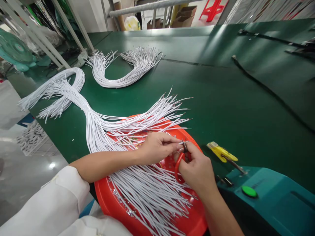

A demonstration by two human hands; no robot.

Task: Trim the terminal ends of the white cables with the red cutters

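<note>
My left hand (157,147) pinches the end of a thin white wire above a red basin (105,193). Close against its fingertips, my right hand (197,164) is closed on small red-handled scissors (179,168), whose short dark blades point up at the wire end. A large bundle of white wires (95,127) lies across the basin, with one fan of ends (159,111) above my left arm. Another fan of wires (152,193) spreads below my hands inside the basin. Whether the blades touch the wire, I cannot tell.
Two more white wire bundles (123,82) (78,77) lie on the green table (211,88). At right stand a teal machine (273,190) with a green button and a yellow tool (221,152). Black cables (265,87) cross the right side. A teal fan (17,49) stands left.
</note>
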